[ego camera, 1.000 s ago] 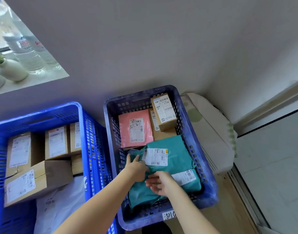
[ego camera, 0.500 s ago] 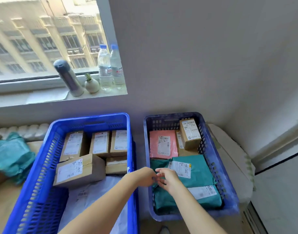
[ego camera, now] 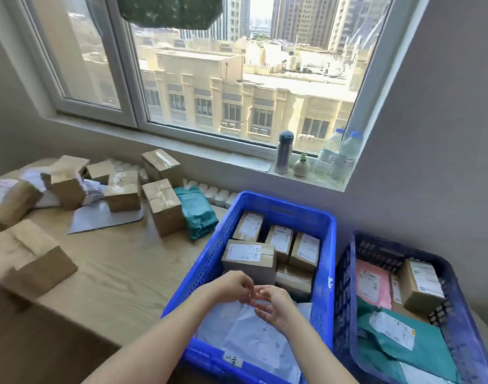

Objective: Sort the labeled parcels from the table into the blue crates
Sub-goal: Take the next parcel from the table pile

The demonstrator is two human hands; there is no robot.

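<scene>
Two blue crates stand side by side at the lower right. The bright blue crate (ego camera: 288, 207) holds several labeled cardboard boxes and white mailers (ego camera: 253, 336). The darker crate (ego camera: 345, 275) holds a pink mailer (ego camera: 373, 284), a labeled box (ego camera: 421, 286) and teal mailers (ego camera: 397, 342). My left hand (ego camera: 231, 286) and my right hand (ego camera: 273, 303) hover together above the bright crate, fingertips nearly touching, holding nothing. On the wooden table (ego camera: 121, 273) lie several brown boxes, such as one upright box (ego camera: 165, 207), beside a teal mailer (ego camera: 198, 212).
A grey flat mailer (ego camera: 104, 217) lies among the boxes. A large box (ego camera: 29, 259) sits at the table's left edge. The windowsill behind carries a flask (ego camera: 283, 152), a small vase (ego camera: 302, 165) and water bottles (ego camera: 338, 157). A wall rises at the right.
Both hands left the teal mailers in the darker crate and moved left over the bright crate. The view swung left and up, bringing the table's parcels into sight.
</scene>
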